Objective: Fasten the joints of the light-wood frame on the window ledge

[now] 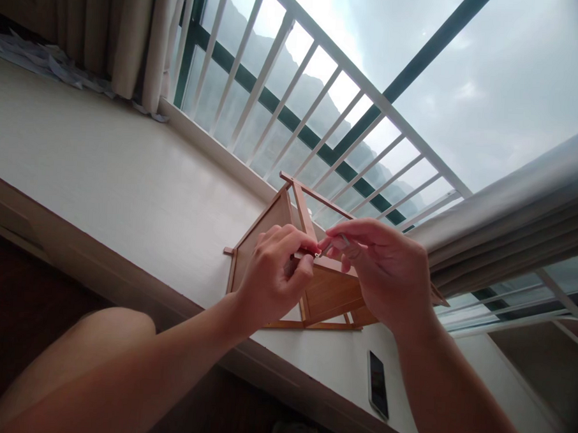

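Observation:
A small wooden box frame (331, 295) with thin posts and panel sides lies tipped on the white window ledge (128, 177). My left hand (274, 276) is curled over its upper edge, fingers pinched together at a tiny part I cannot make out. My right hand (382, 268) meets it from the right, thumb and fingers pinched on a small thin object right at the left fingertips. Both hands hover over the frame's top rail, touching each other.
A phone (378, 384) lies face up on the ledge near its front edge. White window bars (294, 89) run behind the frame. Curtains (105, 30) hang at the left and another at the right (519, 220). Crumpled paper sits far left.

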{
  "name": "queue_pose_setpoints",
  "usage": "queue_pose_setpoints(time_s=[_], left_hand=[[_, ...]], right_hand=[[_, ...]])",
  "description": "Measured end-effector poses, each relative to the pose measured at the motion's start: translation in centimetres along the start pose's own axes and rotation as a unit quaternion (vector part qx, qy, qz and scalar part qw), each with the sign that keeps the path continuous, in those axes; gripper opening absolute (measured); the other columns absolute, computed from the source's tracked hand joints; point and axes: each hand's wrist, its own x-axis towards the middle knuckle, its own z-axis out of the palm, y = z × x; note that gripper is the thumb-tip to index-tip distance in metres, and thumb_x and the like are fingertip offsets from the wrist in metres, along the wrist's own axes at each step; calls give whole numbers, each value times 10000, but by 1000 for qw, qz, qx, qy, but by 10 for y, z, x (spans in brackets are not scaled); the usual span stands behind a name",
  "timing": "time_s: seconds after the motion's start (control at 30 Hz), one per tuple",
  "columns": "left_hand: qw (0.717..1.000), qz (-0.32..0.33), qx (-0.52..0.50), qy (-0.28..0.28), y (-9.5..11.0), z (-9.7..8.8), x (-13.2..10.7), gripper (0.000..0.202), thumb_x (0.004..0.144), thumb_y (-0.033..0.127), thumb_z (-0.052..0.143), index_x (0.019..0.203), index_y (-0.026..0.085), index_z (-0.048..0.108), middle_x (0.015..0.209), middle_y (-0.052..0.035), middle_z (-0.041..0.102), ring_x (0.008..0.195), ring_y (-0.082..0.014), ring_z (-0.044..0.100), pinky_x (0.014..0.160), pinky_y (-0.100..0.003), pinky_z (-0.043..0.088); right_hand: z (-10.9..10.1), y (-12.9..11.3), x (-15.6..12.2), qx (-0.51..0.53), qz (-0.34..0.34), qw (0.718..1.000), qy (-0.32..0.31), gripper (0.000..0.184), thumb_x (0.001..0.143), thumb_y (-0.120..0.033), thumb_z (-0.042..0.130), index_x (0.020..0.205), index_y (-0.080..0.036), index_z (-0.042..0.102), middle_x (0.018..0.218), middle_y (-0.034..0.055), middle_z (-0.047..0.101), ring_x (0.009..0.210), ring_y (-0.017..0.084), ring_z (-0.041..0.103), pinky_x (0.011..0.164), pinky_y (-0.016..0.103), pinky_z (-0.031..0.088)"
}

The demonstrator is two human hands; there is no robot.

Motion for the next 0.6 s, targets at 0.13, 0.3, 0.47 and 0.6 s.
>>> queue_pose_setpoints(time_s=[0.13, 0.3, 0.47, 0.6], left_hand=[[1000, 1, -7, 2, 0, 0, 0, 130, 864, 163, 479, 859, 200, 603, 866, -17, 619, 832, -173, 530, 786, -332, 429], [1000, 2, -8, 2, -1, 1, 0, 128, 857, 158, 485, 866, 197, 606, 870, -17, 617, 835, -173, 528, 783, -331, 430], [1000, 2, -1, 0, 1, 1, 2, 123, 861, 161, 484, 855, 196, 601, 870, -18, 622, 834, -170, 533, 775, -326, 430], [1000, 5, 1, 2, 2, 1, 3, 125, 858, 159, 485, 852, 196, 604, 875, -19, 629, 834, -170, 536, 772, -325, 431]], right_hand=[[1, -1, 0, 21, -5, 1000, 21, 120, 897, -152, 607, 973, -189, 692, 840, 18, 702, 706, 126, 666, 564, 212, 537], [4, 1, 0, 44, -9, 999, 24, 101, 889, -161, 625, 963, -184, 692, 833, 23, 701, 698, 126, 662, 564, 217, 533], [10, 7, -2, 82, -9, 996, 46, 83, 891, -195, 634, 957, -185, 683, 817, 24, 690, 669, 125, 650, 551, 228, 520], [15, 11, -5, 117, -10, 991, 67, 74, 898, -204, 626, 957, -191, 669, 804, 25, 696, 644, 128, 640, 527, 235, 498]])
